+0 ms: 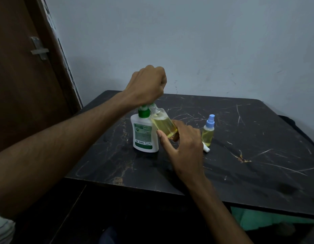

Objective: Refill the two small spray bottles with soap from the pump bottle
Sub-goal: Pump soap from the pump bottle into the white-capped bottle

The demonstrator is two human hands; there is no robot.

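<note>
The left hand (pixel 146 85) closes over the pump bottle (pixel 144 133) head on the bench (pixel 240 155), the right hand (pixel 183 147) grips the tilted open spray bottle (pixel 164 125) at its spout; filling seems nearly done, capping likely next.

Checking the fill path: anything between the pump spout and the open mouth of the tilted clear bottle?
Cannot tell: the left hand on the white pump bottle hides the spout. The tilted clear bottle, held by the right hand, leans its mouth underneath.
</note>
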